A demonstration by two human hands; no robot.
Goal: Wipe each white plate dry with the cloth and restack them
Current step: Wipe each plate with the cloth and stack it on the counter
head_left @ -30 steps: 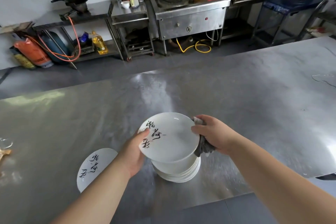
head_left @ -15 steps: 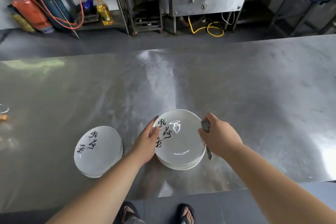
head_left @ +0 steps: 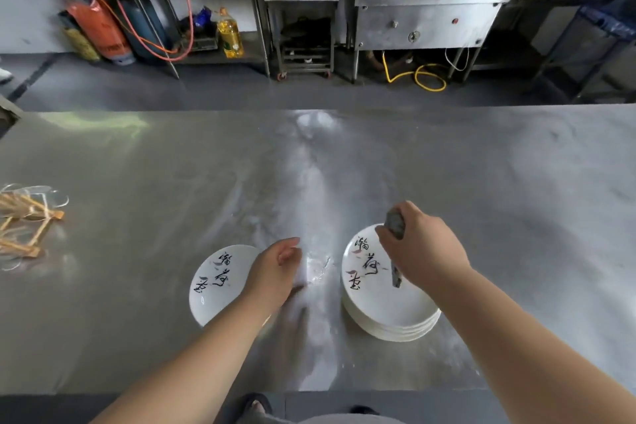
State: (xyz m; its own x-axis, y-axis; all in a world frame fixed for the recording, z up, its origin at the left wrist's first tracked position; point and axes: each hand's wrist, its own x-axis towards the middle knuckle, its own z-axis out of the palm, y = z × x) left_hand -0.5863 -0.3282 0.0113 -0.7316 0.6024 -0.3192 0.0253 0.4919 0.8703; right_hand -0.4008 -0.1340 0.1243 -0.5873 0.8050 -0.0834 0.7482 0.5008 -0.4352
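Right hand [head_left: 425, 251] grip closed around the grey cloth [head_left: 395, 224], over the far edge of the right plate stack [head_left: 389, 315]. Cloth's long axis runs far to near, loose end hanging onto the top plate. Left hand [head_left: 275, 272] grip loose, holding nothing, over the right edge of the left plate [head_left: 215, 286]. Plates sit on the near side of the steel desk [head_left: 344, 165].

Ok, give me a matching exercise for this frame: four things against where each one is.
Things:
1 cloth
2 right plate stack
3 oil bottle
4 wooden sticks

Places:
A far left of the table
B gripped in the right hand
C across the aisle, on a low shelf
D on the table, below the right hand

Pairs: 1-B, 2-D, 3-C, 4-A
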